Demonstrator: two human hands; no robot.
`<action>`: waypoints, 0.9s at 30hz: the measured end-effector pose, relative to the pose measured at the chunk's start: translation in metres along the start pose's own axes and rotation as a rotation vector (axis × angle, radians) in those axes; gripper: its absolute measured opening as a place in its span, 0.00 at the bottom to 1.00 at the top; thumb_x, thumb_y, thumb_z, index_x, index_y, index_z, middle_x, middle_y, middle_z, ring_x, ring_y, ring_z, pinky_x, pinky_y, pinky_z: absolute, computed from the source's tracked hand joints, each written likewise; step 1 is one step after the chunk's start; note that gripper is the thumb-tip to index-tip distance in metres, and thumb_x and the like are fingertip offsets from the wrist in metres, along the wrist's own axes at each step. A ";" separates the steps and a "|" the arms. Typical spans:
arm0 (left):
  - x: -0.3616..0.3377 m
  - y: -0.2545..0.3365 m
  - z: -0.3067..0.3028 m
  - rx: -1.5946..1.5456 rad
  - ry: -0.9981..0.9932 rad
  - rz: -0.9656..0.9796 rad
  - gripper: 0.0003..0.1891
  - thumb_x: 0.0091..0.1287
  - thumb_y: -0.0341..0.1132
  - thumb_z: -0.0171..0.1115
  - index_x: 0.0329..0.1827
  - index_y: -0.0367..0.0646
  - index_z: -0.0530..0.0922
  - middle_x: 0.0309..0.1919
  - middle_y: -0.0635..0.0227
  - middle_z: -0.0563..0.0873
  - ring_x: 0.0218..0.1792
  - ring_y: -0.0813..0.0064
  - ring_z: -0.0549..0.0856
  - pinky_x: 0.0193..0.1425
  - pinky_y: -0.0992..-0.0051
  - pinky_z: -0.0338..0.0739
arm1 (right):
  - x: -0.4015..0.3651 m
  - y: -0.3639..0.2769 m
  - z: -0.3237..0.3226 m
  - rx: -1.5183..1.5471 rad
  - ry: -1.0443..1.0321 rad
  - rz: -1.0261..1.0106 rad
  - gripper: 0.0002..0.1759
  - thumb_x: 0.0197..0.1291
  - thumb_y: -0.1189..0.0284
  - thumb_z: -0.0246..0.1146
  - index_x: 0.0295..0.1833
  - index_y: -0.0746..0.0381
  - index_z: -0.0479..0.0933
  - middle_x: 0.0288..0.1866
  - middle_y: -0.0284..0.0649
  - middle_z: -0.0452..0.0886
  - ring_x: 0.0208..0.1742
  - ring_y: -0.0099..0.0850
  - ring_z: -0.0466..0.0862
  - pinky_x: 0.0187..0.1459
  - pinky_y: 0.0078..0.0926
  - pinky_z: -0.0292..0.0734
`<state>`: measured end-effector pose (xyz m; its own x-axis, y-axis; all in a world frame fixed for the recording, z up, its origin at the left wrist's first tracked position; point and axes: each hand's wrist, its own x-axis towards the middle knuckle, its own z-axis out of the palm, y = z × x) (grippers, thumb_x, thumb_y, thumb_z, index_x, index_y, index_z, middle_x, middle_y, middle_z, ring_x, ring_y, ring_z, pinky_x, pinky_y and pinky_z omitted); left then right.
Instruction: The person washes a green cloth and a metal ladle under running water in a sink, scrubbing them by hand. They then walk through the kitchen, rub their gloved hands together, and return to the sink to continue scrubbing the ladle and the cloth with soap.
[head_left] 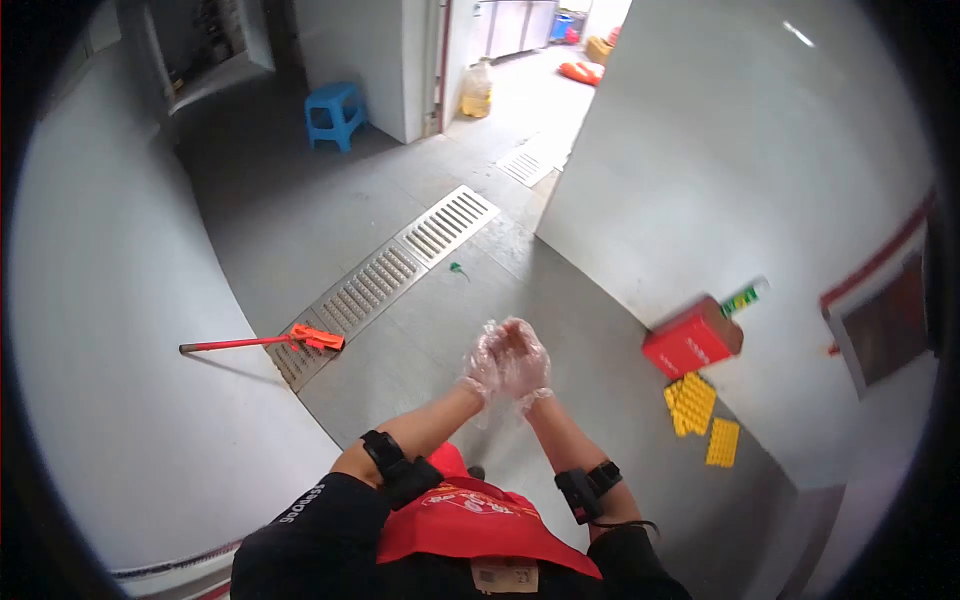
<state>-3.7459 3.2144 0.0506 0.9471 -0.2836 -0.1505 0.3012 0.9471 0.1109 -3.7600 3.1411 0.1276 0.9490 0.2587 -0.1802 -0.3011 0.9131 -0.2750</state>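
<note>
My left hand (484,362) and my right hand (525,360) are raised in front of my body, one against the other in a cupped pose. Clear, crinkled plastic gloves cover both. The fingers reach forward and bend slightly inward, and no object shows in them. Black straps with small devices circle my left forearm (393,462) and my right forearm (588,488). Below the hands is a red apron (470,520) with pale lettering, worn over black sleeves.
Metal drain grates (370,290) cross the grey floor, with a red-handled floor tool (315,338) on the left. A blue stool (335,115) stands farther back. To the right are a red box (690,342) and yellow trays (692,403). A plastic jug (477,90) stands near the doorway.
</note>
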 end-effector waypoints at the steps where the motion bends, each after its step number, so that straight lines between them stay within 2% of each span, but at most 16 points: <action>1: 0.035 0.013 -0.001 -0.026 0.028 0.022 0.09 0.62 0.36 0.57 0.40 0.41 0.79 0.38 0.65 0.83 0.43 0.69 0.81 0.54 0.71 0.76 | 0.041 -0.008 0.003 0.005 0.007 0.033 0.09 0.64 0.66 0.54 0.37 0.61 0.75 0.33 0.38 0.77 0.36 0.32 0.76 0.43 0.33 0.75; 4: 0.138 0.065 0.020 -0.079 0.074 0.065 0.10 0.61 0.35 0.56 0.39 0.40 0.80 0.36 0.64 0.84 0.41 0.68 0.82 0.52 0.72 0.76 | 0.156 -0.029 0.020 0.023 0.006 0.109 0.10 0.63 0.66 0.55 0.35 0.61 0.74 0.29 0.38 0.74 0.34 0.32 0.75 0.42 0.33 0.74; 5: 0.149 0.083 0.028 -0.079 0.098 0.058 0.10 0.63 0.36 0.54 0.39 0.40 0.80 0.35 0.65 0.84 0.40 0.68 0.82 0.51 0.72 0.76 | 0.178 -0.020 0.022 0.027 -0.001 0.108 0.10 0.64 0.66 0.55 0.35 0.61 0.74 0.29 0.37 0.74 0.33 0.32 0.75 0.42 0.32 0.74; 7: 0.223 0.113 -0.005 -0.076 -0.044 0.015 0.09 0.61 0.31 0.54 0.40 0.38 0.80 0.37 0.62 0.84 0.42 0.68 0.82 0.55 0.71 0.75 | 0.252 -0.041 0.021 -0.004 -0.008 0.120 0.10 0.64 0.66 0.55 0.34 0.61 0.73 0.28 0.37 0.74 0.32 0.31 0.74 0.41 0.31 0.74; 9: 0.310 0.140 0.020 -0.019 -0.071 0.006 0.09 0.61 0.29 0.53 0.40 0.37 0.80 0.39 0.61 0.84 0.43 0.68 0.82 0.56 0.71 0.75 | 0.328 -0.068 0.024 -0.030 -0.055 0.077 0.11 0.64 0.65 0.55 0.34 0.61 0.73 0.28 0.37 0.73 0.31 0.31 0.73 0.39 0.30 0.74; 11: 0.362 0.136 0.044 0.059 0.108 0.060 0.10 0.62 0.31 0.53 0.40 0.37 0.80 0.39 0.60 0.84 0.43 0.69 0.82 0.56 0.71 0.75 | 0.384 -0.101 0.030 -0.030 0.012 0.054 0.11 0.63 0.65 0.56 0.33 0.61 0.72 0.27 0.37 0.72 0.30 0.31 0.73 0.38 0.31 0.74; 14: 0.467 0.147 0.092 0.150 0.055 0.022 0.11 0.65 0.36 0.52 0.39 0.39 0.80 0.37 0.65 0.84 0.42 0.68 0.81 0.54 0.72 0.75 | 0.472 -0.158 0.050 -0.056 0.016 -0.042 0.11 0.62 0.65 0.56 0.32 0.61 0.72 0.26 0.37 0.72 0.30 0.31 0.73 0.37 0.32 0.74; 15: 0.527 0.143 0.062 0.146 0.021 -0.002 0.11 0.64 0.36 0.52 0.40 0.39 0.80 0.39 0.64 0.83 0.44 0.69 0.81 0.55 0.71 0.74 | 0.508 -0.178 0.048 -0.027 -0.005 -0.038 0.11 0.63 0.65 0.56 0.33 0.61 0.72 0.27 0.37 0.73 0.31 0.31 0.73 0.37 0.33 0.75; 16: 0.577 0.148 0.059 0.128 -0.006 -0.013 0.11 0.64 0.35 0.52 0.41 0.39 0.80 0.40 0.64 0.84 0.45 0.68 0.81 0.55 0.71 0.74 | 0.550 -0.197 0.046 -0.023 -0.005 -0.057 0.11 0.63 0.65 0.56 0.34 0.61 0.73 0.28 0.37 0.73 0.31 0.31 0.74 0.37 0.33 0.75; 18: 0.655 0.162 0.067 0.071 -0.033 -0.026 0.11 0.63 0.35 0.52 0.41 0.39 0.80 0.41 0.63 0.84 0.45 0.68 0.81 0.55 0.71 0.74 | 0.632 -0.225 0.036 -0.021 0.019 -0.071 0.10 0.63 0.65 0.55 0.34 0.61 0.73 0.29 0.37 0.74 0.32 0.31 0.74 0.38 0.33 0.75; 19: 0.686 0.177 0.077 -0.038 0.014 -0.041 0.09 0.62 0.33 0.54 0.39 0.40 0.80 0.41 0.63 0.84 0.45 0.67 0.81 0.55 0.70 0.75 | 0.675 -0.237 0.032 -0.067 0.006 -0.061 0.09 0.63 0.67 0.55 0.35 0.61 0.74 0.30 0.38 0.76 0.33 0.31 0.75 0.39 0.33 0.76; 23: 0.836 0.211 0.130 0.071 -0.057 0.074 0.23 0.65 0.56 0.51 0.49 0.47 0.77 0.44 0.65 0.83 0.41 0.65 0.82 0.50 0.66 0.77 | 0.828 -0.298 0.071 -0.034 -0.058 0.010 0.08 0.62 0.67 0.58 0.37 0.61 0.74 0.32 0.38 0.77 0.34 0.31 0.77 0.39 0.32 0.76; 25: 0.925 0.264 0.116 -0.164 -0.007 0.006 0.13 0.62 0.40 0.53 0.40 0.42 0.80 0.41 0.63 0.84 0.43 0.66 0.82 0.53 0.69 0.76 | 0.917 -0.316 0.083 -0.019 -0.018 0.059 0.08 0.62 0.67 0.58 0.37 0.61 0.74 0.32 0.38 0.77 0.34 0.31 0.77 0.39 0.32 0.76; 26: 0.927 0.290 0.109 -0.264 -0.012 -0.006 0.08 0.61 0.32 0.55 0.36 0.40 0.81 0.40 0.62 0.84 0.44 0.67 0.82 0.55 0.70 0.75 | 0.925 -0.301 0.089 -0.015 -0.040 0.090 0.08 0.62 0.66 0.58 0.37 0.60 0.74 0.32 0.38 0.77 0.34 0.31 0.77 0.39 0.32 0.76; 27: 0.947 0.291 0.139 -0.209 -0.047 0.052 0.07 0.60 0.31 0.55 0.34 0.39 0.81 0.39 0.61 0.85 0.43 0.68 0.82 0.56 0.70 0.75 | 0.954 -0.315 0.089 -0.096 -0.073 0.084 0.08 0.62 0.66 0.58 0.37 0.60 0.74 0.32 0.38 0.77 0.34 0.31 0.77 0.40 0.31 0.76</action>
<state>-2.7461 3.2009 0.0769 0.9663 -0.2359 -0.1029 0.2272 0.9697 -0.0897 -2.7515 3.1288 0.1266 0.9233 0.3584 -0.1381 -0.3840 0.8539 -0.3512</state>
